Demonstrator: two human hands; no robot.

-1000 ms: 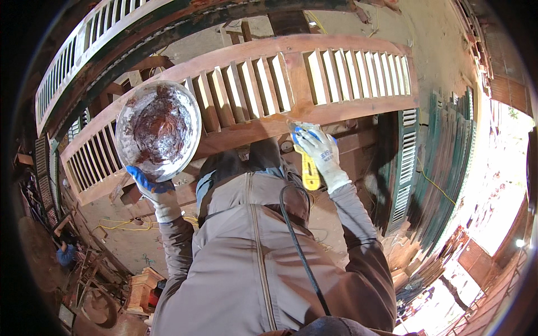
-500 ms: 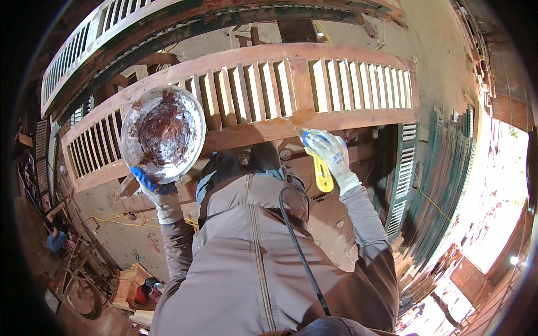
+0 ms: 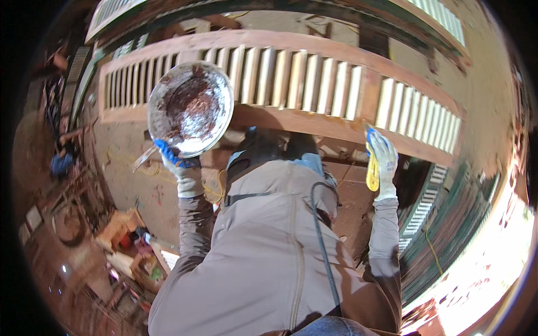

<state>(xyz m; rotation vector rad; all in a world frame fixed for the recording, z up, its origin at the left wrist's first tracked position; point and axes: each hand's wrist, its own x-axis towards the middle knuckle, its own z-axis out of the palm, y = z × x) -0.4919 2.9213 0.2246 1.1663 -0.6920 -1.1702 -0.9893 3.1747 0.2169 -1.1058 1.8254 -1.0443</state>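
My left hand [image 3: 182, 167], in a white glove with blue fingers, grips the lower rim of a round metal bowl [image 3: 223, 115]. Reddish-brown paste [image 3: 190, 103] coats the bowl's inside. My right hand [image 3: 384, 162], gloved alike, is closed around a yellow-handled putty knife [image 3: 372, 172]; its blade is mostly hidden by the fingers. The fingertips are at the near rail of a louvred wooden shutter [image 3: 314, 124], close to its cross-piece; whether the blade touches it I cannot tell. The bowl hangs over the shutter's left part, covering some slats.
A second louvred shutter [image 3: 440, 19] lies on the far side. Dark green shutters [image 3: 454, 224] are stacked at the right. Yellow cord [image 3: 216, 187] runs over the ground behind my left arm. A wooden box [image 3: 120, 224] with mixed items stands lower left.
The whole view has swung, so shutter, bowl and both hands appear farther right. My right hand has turned more upright, the putty knife's handle now pointing nearly straight down. Both grips stay closed.
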